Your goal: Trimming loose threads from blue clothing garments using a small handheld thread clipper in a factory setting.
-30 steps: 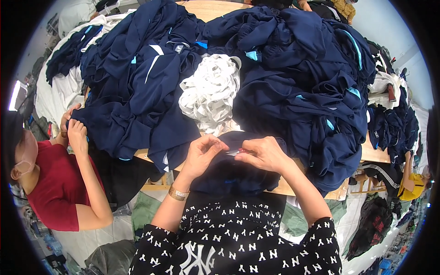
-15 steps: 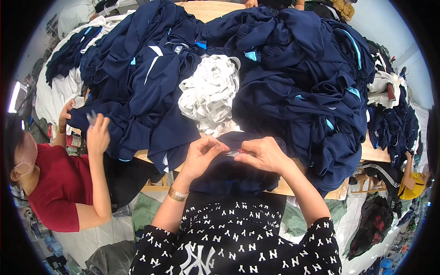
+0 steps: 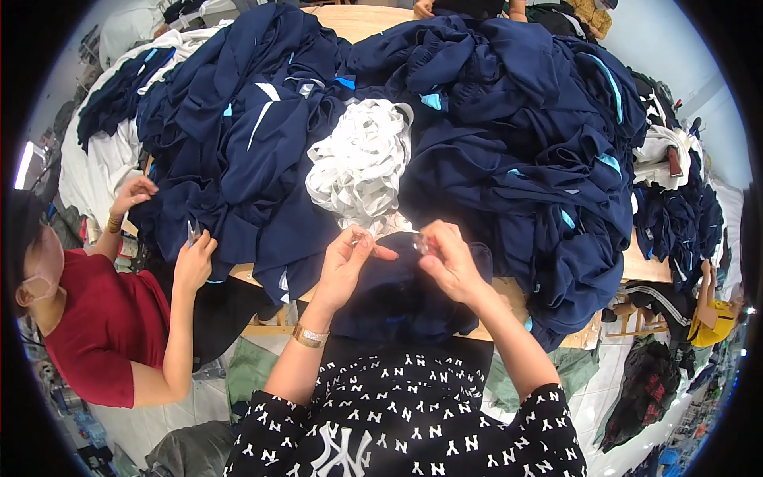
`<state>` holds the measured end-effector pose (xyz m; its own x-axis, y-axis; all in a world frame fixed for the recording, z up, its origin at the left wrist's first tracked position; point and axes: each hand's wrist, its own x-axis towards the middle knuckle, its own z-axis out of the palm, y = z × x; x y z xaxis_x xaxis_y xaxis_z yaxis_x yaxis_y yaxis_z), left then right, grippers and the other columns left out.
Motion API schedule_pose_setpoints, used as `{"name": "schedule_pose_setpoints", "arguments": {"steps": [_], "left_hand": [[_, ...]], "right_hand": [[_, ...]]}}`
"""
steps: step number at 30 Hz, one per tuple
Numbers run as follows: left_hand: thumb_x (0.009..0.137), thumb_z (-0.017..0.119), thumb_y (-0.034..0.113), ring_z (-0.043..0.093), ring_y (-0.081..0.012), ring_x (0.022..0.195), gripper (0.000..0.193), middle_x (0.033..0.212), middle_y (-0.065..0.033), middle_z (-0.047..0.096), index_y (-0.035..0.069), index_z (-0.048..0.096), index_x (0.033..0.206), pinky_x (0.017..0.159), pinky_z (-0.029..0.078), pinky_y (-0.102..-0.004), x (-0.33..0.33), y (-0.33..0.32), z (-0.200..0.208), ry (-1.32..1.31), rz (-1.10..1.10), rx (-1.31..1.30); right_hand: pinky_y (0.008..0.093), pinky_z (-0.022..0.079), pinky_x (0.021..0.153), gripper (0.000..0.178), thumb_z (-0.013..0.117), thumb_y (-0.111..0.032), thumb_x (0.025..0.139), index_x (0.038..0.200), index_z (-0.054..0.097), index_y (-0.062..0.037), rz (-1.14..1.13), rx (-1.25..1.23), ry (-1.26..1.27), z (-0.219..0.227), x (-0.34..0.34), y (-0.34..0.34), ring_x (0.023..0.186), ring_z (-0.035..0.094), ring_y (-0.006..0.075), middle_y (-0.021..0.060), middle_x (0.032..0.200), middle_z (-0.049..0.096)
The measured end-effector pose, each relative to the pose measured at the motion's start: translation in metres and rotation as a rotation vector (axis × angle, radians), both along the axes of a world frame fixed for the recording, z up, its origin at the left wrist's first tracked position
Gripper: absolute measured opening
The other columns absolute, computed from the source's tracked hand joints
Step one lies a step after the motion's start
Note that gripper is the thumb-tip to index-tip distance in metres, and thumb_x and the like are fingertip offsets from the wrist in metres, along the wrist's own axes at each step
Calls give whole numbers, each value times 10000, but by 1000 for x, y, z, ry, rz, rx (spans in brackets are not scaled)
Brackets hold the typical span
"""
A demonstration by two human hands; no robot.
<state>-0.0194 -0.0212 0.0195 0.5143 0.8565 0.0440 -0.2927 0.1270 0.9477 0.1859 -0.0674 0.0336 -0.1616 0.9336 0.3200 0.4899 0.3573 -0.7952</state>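
Note:
My left hand (image 3: 344, 264) is raised over a dark navy garment (image 3: 401, 306) at the table's near edge. Its thumb and fingertips are pinched together, and whatever lies between them is too small to make out. My right hand (image 3: 451, 266) is closed around small thread snips (image 3: 421, 245) with a red part, partly hidden by the fingers and blurred. A short gap separates the two hands. Just beyond them sits a heap of white bands (image 3: 359, 163), loosely coiled.
Large piles of navy garments (image 3: 262, 151) with light blue and white trim cover the wooden table (image 3: 350, 20) on both sides. At the left, a co-worker in a red shirt (image 3: 107, 326) holds snips (image 3: 192, 232). Another person in yellow (image 3: 711, 318) is at far right.
My right hand has moved up and away from my left, taking the snips from its fingertips. The co-worker's snips hand has dropped lower and right; their other hand has let go of the navy cloth.

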Motion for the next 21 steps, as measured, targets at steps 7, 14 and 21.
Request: {"name": "schedule_pose_setpoints", "arguments": {"steps": [7,14,21], "left_hand": [[976,421,239,581,-99,684,217,816,-85,635,57,505,893,608,436,-205,8,22,3,-58,404,-38],[910,274,616,481,-86,404,679,590,-50,587,40,587,733,355,320,-172,-10,-14,14,245,-50,-471],[933,452,378,591,-167,928,340,1023,-41,608,106,577,1095,551,437,-198,30,-37,9,-469,-44,-887]], "right_hand": [[196,295,548,268,621,-59,845,793,357,-55,-37,-246,556,-20,-22,13,657,334,30,-29,716,370],[199,329,584,313,600,0,836,762,306,-77,-186,-79,683,14,1,1,657,391,56,19,729,455],[247,351,547,269,648,-37,810,813,378,-39,-208,21,227,16,-1,-10,551,370,150,61,636,420]]}}
